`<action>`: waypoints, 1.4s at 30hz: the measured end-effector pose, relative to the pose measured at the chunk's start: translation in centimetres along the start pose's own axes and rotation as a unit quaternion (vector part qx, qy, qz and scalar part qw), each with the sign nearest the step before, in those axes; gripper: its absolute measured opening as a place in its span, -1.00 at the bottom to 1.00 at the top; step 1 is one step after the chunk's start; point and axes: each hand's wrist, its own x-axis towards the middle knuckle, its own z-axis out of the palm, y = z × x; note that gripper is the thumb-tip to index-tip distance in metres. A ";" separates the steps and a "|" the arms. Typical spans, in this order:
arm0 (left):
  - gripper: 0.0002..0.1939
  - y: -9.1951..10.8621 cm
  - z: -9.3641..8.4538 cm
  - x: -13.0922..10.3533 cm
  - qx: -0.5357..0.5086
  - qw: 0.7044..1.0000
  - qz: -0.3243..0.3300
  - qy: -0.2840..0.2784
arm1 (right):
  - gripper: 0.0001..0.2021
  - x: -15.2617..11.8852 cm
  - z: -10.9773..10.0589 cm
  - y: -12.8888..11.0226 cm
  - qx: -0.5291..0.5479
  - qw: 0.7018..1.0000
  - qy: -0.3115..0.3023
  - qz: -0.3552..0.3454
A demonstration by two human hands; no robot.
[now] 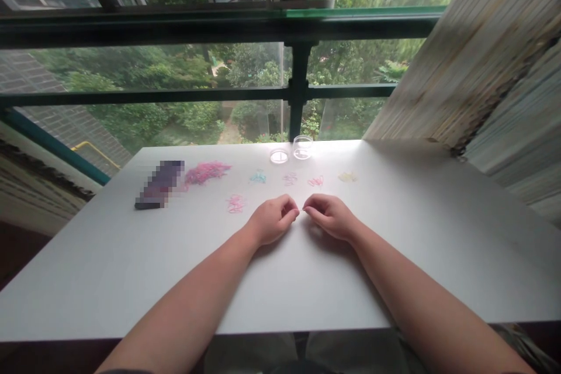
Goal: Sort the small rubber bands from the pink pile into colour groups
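White table [144,280]: stands by a window; pale, smooth top with a soft sheen near the far edge.
Left hand [272,221]: over the middle of the table, thumb and index tips pressed together, other fingers curled.
Right hand [329,216]: facing the left hand, its thumb and index tips also closed together, very near the left tips.
Between the fingertips: a thin pale sliver seems to show, too small to name.
Loop-like pieces: 6 groups in all, small, thin and coloured.
Large pink-purple heap [205,172]: the biggest group, at the left, just beside the dark object.
Pink cluster [235,203]: nearer the person than the other groups, left of the left hand.
Far row: from left to right, a light-blue cluster [258,176], a lilac cluster [290,179], a rose-pink cluster [315,180] and a pale-yellow cluster [347,176], set apart beyond the hands.
Clear containers: 2, near the far edge; a shallow round dish [279,162] on the left, a taller round container [311,149] just beside it.
Dark object [161,186]: oblong, at the table's left; pixelation covers it, so any writing cannot be read.
Window side: dark-green railing [219,29], with trees [149,73] and a brick wall [65,93] beyond the glass.
Curtains: 2; a striped right curtain [421,64] and a left curtain [35,175] with dark trim.
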 end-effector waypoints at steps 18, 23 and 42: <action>-0.83 0.3 -0.2 0.2 0.004 1.000 -0.009 -0.018 | -0.87 -0.1 -0.3 0.0 -0.008 1.000 0.010 -0.002; -0.83 0.2 -0.1 0.2 0.001 1.000 -0.013 -0.021 | -0.87 -0.2 -0.4 0.1 -0.010 1.000 0.007 -0.004; -0.81 0.3 -0.5 0.1 -0.007 0.999 -0.037 -0.020 | -0.84 0.3 -2.3 1.6 -0.107 0.985 0.129 0.037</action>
